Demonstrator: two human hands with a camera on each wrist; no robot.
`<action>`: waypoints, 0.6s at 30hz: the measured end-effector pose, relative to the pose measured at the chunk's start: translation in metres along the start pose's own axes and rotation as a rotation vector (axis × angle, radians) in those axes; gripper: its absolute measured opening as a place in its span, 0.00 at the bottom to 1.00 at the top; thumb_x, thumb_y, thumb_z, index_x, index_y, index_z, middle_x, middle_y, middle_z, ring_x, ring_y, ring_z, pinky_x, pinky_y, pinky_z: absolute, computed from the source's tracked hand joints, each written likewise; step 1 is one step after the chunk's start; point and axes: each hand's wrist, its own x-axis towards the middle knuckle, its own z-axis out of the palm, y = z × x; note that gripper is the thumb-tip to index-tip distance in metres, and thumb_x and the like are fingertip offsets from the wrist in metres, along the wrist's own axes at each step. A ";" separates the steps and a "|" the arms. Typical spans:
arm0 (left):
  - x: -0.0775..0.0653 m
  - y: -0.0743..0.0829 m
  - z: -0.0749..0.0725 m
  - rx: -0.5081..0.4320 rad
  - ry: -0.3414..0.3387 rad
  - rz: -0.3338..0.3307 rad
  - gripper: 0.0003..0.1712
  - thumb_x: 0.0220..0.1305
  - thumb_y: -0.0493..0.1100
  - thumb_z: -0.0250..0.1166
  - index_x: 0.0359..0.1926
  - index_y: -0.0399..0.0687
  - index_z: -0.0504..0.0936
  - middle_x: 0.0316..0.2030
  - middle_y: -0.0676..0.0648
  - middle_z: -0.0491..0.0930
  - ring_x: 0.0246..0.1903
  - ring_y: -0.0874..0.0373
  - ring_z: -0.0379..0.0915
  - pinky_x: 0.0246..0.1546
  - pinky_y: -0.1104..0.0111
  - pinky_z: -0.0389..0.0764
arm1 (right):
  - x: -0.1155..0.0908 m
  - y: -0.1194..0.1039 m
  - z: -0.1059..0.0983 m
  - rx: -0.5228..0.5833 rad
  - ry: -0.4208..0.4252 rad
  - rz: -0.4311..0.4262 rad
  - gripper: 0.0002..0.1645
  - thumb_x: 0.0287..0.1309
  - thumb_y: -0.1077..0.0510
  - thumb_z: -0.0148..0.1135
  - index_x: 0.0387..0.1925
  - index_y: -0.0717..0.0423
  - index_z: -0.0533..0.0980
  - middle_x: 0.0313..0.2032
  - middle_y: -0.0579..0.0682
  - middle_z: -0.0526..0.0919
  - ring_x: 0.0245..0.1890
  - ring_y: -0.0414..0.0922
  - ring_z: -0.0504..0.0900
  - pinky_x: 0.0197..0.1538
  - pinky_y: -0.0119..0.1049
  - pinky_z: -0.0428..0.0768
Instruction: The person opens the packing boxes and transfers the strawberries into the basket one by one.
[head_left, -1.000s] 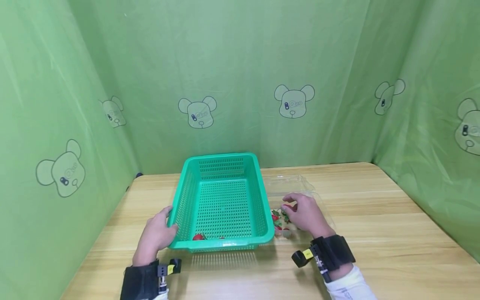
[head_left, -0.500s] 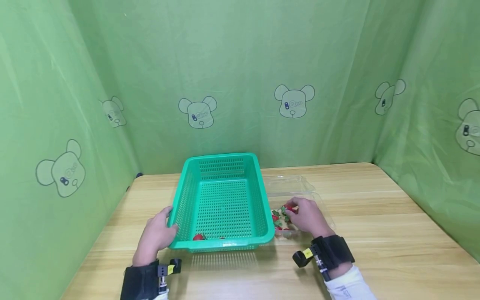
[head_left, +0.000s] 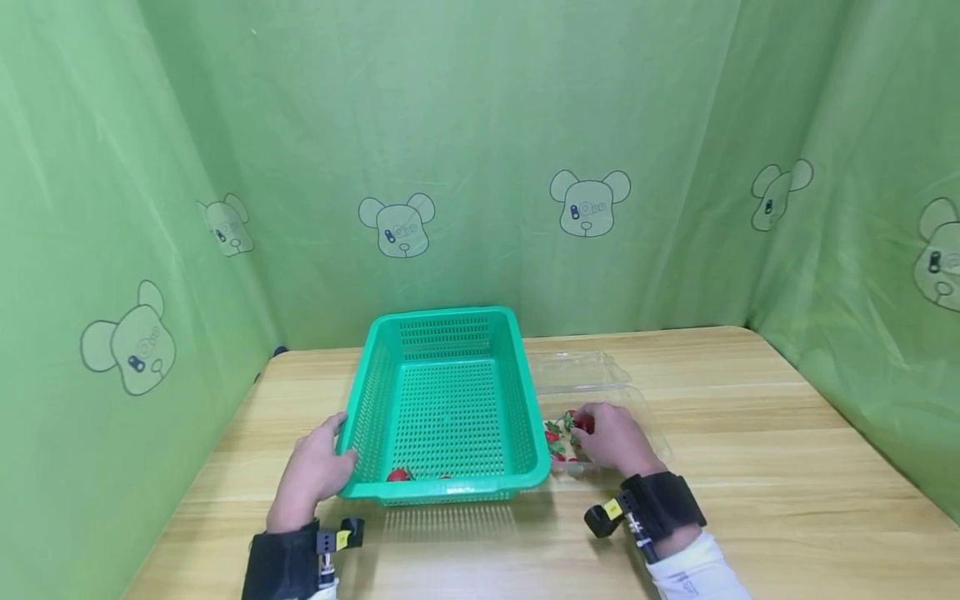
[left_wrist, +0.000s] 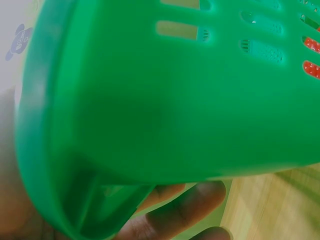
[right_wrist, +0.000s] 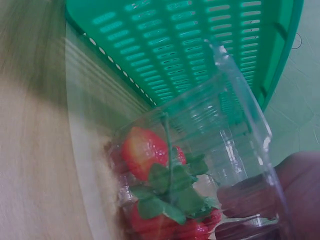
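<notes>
Fingers of the right hand [head_left: 613, 437] pinch a strawberry [head_left: 583, 423] inside the clear box [head_left: 558, 403] right of the basket [head_left: 446, 408], whose left rim the left hand [head_left: 313, 467] grips, likely a placing step, calling next for gentle release.

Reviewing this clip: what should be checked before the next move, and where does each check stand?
1. Basket steadied: ok; the left hand grips the green basket at its rim.
2. Box accessible: ok; the clear box is open.
3. Strawberries available: ok; several strawberries show inside it.
4. Secure grip: cannot tell; the right hand has its fingers at a strawberry, partly hidden.
5. Basket space: ok; much bare floor shows.
6. Gap between basket and box: cannot tell; they overlap in the head view.
</notes>
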 end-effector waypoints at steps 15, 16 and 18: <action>0.000 0.001 0.001 -0.005 0.007 -0.008 0.34 0.63 0.35 0.56 0.68 0.33 0.57 0.62 0.27 0.66 0.46 0.41 0.70 0.39 0.54 0.75 | 0.000 -0.003 0.002 -0.082 -0.043 -0.010 0.13 0.55 0.58 0.64 0.42 0.60 0.81 0.35 0.55 0.84 0.32 0.49 0.77 0.38 0.49 0.78; 0.000 0.001 0.001 -0.005 0.008 -0.008 0.34 0.63 0.35 0.56 0.68 0.33 0.57 0.62 0.27 0.66 0.46 0.41 0.71 0.38 0.55 0.75 | 0.000 -0.003 0.002 -0.085 -0.047 -0.011 0.12 0.55 0.58 0.64 0.40 0.59 0.81 0.34 0.55 0.83 0.31 0.48 0.77 0.36 0.47 0.77; 0.000 0.000 0.002 -0.004 0.008 -0.006 0.34 0.63 0.35 0.56 0.68 0.33 0.57 0.62 0.27 0.66 0.45 0.41 0.70 0.37 0.56 0.75 | -0.001 -0.003 0.002 -0.091 -0.052 -0.014 0.08 0.53 0.59 0.65 0.36 0.58 0.81 0.30 0.53 0.82 0.28 0.47 0.75 0.32 0.44 0.76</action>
